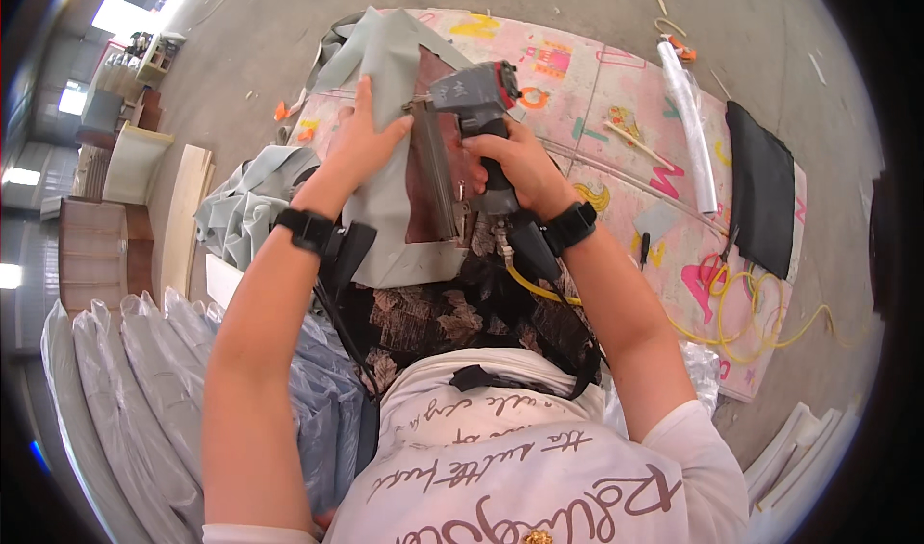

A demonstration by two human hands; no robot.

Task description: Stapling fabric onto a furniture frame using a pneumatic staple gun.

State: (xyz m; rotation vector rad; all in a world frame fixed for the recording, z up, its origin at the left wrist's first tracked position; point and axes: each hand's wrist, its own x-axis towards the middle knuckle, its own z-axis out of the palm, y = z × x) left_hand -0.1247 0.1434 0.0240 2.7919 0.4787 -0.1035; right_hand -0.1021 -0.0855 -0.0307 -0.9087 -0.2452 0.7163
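My right hand [526, 167] is wrapped round the handle of a black and grey air staple gun [467, 90]. The gun's nose points left, over a dark reddish-brown panel [423, 219] partly covered by pale grey-green upholstery material [390, 255]. My left hand [356, 147] lies on that material, thumb and forefinger stretched apart. Its thumb tip is close to the gun's magazine. The material drapes over the panel and bunches up at its far end. A yellow air hose [529, 286] runs below the gun toward the right.
A pink patterned mat [577, 91] lies beneath. On it are a clear plastic roll [688, 125], a black folded sheet [760, 188], scissors [717, 270] and a screwdriver [644, 249]. More grey-green material [255, 202] is heaped at left. Plastic-wrapped pieces [125, 400] stand near left.
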